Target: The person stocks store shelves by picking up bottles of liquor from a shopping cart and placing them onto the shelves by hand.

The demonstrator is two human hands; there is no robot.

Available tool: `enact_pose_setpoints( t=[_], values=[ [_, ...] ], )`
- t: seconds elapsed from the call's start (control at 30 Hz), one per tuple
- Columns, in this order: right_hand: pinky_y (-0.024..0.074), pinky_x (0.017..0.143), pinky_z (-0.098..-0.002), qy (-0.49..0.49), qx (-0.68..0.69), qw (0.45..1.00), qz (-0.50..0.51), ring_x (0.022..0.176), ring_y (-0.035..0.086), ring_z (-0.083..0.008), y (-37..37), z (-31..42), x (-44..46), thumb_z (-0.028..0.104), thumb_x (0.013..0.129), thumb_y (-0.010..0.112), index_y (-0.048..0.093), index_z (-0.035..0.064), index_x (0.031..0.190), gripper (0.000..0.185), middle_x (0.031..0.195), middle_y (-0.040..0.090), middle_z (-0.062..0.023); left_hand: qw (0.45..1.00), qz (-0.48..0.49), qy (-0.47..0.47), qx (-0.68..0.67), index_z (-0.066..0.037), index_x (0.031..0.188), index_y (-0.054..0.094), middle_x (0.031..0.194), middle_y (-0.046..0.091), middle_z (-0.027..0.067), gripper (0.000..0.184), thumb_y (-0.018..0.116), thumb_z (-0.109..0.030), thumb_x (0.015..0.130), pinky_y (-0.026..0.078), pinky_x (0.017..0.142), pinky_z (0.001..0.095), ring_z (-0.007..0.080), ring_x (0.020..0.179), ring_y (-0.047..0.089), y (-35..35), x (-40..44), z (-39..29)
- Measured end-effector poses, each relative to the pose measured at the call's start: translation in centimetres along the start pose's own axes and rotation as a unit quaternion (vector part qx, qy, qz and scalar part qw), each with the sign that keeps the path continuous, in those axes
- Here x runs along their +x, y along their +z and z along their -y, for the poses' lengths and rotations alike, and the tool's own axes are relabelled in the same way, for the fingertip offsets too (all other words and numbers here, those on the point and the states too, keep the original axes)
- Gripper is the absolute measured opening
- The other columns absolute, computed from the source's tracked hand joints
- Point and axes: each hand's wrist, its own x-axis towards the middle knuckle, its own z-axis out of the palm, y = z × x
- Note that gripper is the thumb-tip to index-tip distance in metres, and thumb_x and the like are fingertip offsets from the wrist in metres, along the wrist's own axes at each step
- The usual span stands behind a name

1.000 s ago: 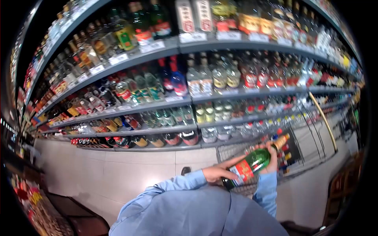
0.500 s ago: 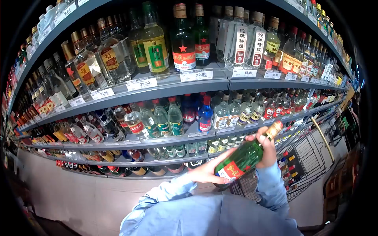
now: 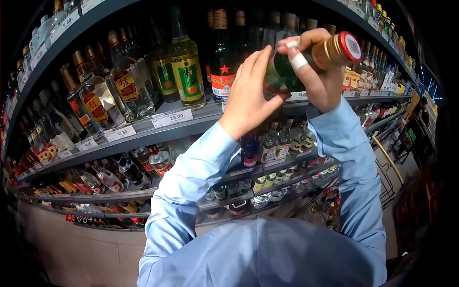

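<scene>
A green glass bottle (image 3: 281, 71) with a gold neck and red-rimmed cap is raised level with the upper shelf, tilted with its cap toward me on the right. My right hand (image 3: 318, 79) is wrapped round it near the neck, with white wraps on two fingers. At the lower end, my left hand (image 3: 248, 95) holds the bottle between straight fingers and the thumb. Both hands cover its label. Just behind the left hand, a similar bottle with a red star label (image 3: 221, 71) stands upright on the shelf.
Yellow-green bottles (image 3: 187, 69) and clear bottles with red-gold labels (image 3: 130, 83) line the upper shelf (image 3: 143, 130). Price tags (image 3: 172, 118) run along its edge. Lower shelves hold more bottles. A shopping cart (image 3: 389, 167) with a yellowish handle is at the right.
Both hands have lifted the green bottle from waist level up to the upper shelf. Its cap has turned toward me, and the view has shifted slightly.
</scene>
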Motion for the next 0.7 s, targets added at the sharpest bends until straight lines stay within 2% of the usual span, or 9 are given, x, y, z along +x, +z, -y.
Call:
enact_pose_setpoints(
  t=[0.07, 0.17, 0.3, 0.33, 0.37, 0.43, 0.47, 0.57, 0.7],
  values=[
    [0.0476, 0.068, -0.0262, 0.042, 0.021, 0.999, -0.008, 0.073, 0.061, -0.0132, 0.0, -2.5, 1.2, 0.008, 0.077, 0.062, 0.052, 0.0016, 0.083, 0.013, 0.077, 0.06, -0.0058, 0.999, -0.04, 0.013, 0.018, -0.001, 0.133, 0.027, 0.121, 0.042, 0.0191, 0.087, 0.075, -0.011, 0.06, 0.041, 0.089, 0.0377, 0.0323, 0.108, 0.047, 0.5, 0.8, 0.5],
    [0.0477, 0.068, -0.0276, 0.122, 0.085, 0.989, -0.001, 0.074, 0.061, -0.0137, 0.1, -5.5, 2.0, 0.008, 0.077, 0.062, 0.051, 0.0023, 0.083, 0.014, 0.076, 0.059, -0.0045, 0.999, -0.04, -0.022, 0.014, -0.002, 0.133, 0.027, 0.121, 0.042, 0.0191, 0.084, 0.074, -0.012, 0.064, 0.043, 0.087, 0.0368, 0.0306, 0.106, 0.049, 1.1, 1.0, 1.6],
    [0.0461, 0.072, -0.029, 0.184, 0.185, 0.964, -0.043, 0.077, 0.061, -0.0154, -0.1, -9.1, 3.5, 0.011, 0.078, 0.063, 0.052, 0.0031, 0.085, 0.015, 0.077, 0.058, -0.004, 0.994, -0.017, -0.008, 0.104, -0.002, 0.133, 0.028, 0.121, 0.043, 0.0184, 0.079, 0.072, -0.013, 0.068, 0.044, 0.085, 0.034, 0.0287, 0.106, 0.049, 1.4, 0.6, 3.2],
    [0.0473, 0.073, -0.0278, 0.17, 0.168, 0.971, -0.029, 0.082, 0.062, -0.0167, -0.2, -9.6, 4.0, 0.011, 0.08, 0.06, 0.051, 0.0045, 0.088, 0.014, 0.083, 0.059, -0.006, 0.994, -0.009, -0.002, 0.107, -0.002, 0.132, 0.029, 0.121, 0.043, 0.0179, 0.077, 0.071, -0.013, 0.068, 0.044, 0.086, 0.0339, 0.0289, 0.107, 0.049, 1.6, 0.7, 3.6],
    [0.0463, 0.07, -0.026, 0.164, 0.181, 0.969, -0.029, 0.077, 0.06, -0.015, -0.1, -10.0, 4.5, 0.014, 0.078, 0.061, 0.054, 0.0035, 0.088, 0.016, 0.084, 0.059, -0.0056, 0.99, -0.015, 0.01, 0.14, -0.002, 0.132, 0.03, 0.122, 0.043, 0.0173, 0.076, 0.071, -0.012, 0.068, 0.045, 0.085, 0.0336, 0.0288, 0.108, 0.048, 1.8, 0.8, 3.6],
    [0.0467, 0.065, -0.0273, 0.141, 0.214, 0.966, -0.022, 0.07, 0.058, -0.0128, 0.4, -9.4, 5.0, 0.007, 0.078, 0.062, 0.05, 0.0029, 0.08, 0.012, 0.072, 0.058, -0.0038, 0.993, -0.019, -0.007, 0.119, -0.002, 0.132, 0.029, 0.122, 0.043, 0.0164, 0.077, 0.071, -0.01, 0.068, 0.046, 0.084, 0.0329, 0.0278, 0.107, 0.049, 2.1, 0.9, 4.2],
    [0.0462, 0.065, -0.0272, 0.127, 0.174, 0.976, -0.003, 0.07, 0.058, -0.013, 0.6, -9.4, 4.9, 0.007, 0.079, 0.062, 0.05, 0.0032, 0.082, 0.013, 0.073, 0.058, -0.0038, 0.993, -0.016, -0.023, 0.111, -0.003, 0.133, 0.027, 0.122, 0.043, 0.0158, 0.079, 0.071, -0.008, 0.068, 0.047, 0.083, 0.0324, 0.0265, 0.106, 0.05, 2.2, 0.8, 4.5],
    [0.0461, 0.064, -0.0273, 0.17, 0.143, 0.974, 0.052, 0.069, 0.058, -0.0131, 1.0, -10.1, 4.2, 0.008, 0.078, 0.062, 0.05, 0.0036, 0.082, 0.014, 0.073, 0.058, -0.0044, 0.993, -0.019, -0.029, 0.116, -0.004, 0.134, 0.026, 0.123, 0.041, 0.016, 0.08, 0.071, -0.008, 0.068, 0.048, 0.082, 0.0337, 0.0268, 0.106, 0.05, 2.5, 0.3, 5.1],
    [0.046, 0.064, -0.0273, 0.197, 0.188, 0.961, 0.042, 0.068, 0.058, -0.0131, 2.0, -11.6, 3.6, 0.009, 0.078, 0.063, 0.05, 0.0037, 0.081, 0.014, 0.071, 0.058, -0.0046, 0.986, -0.013, -0.027, 0.162, -0.005, 0.134, 0.028, 0.124, 0.039, 0.017, 0.079, 0.071, -0.007, 0.068, 0.047, 0.082, 0.0349, 0.0298, 0.105, 0.05, 2.4, 0.2, 4.8]
  ],
)
